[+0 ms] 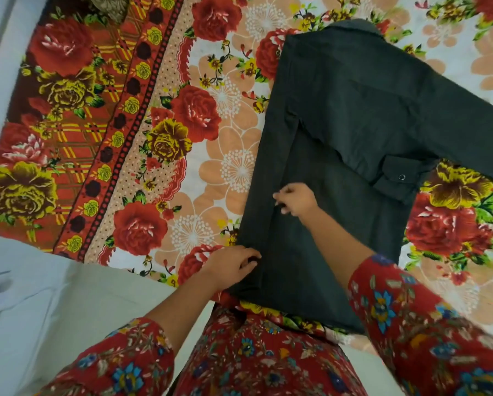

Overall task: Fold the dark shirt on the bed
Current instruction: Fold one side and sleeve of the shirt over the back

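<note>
Both hands pinch the shirt (pixel 339 115) on the bed (pixel 182 138): left hand (pixel 233 265) at its edge, right hand (pixel 295 200) mid-panel.

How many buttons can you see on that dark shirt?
1: a single button on the cuff of the sleeve folded across the dark shirt, above the right hand. Others may be hidden underneath.

shirt (pixel 351 155): plain dark charcoal | bedsheet (pixel 159 115): red and yellow roses, peach flowers on white, plaid red border | sleeves (pixel 411 318): red, blue-flowered print
</note>
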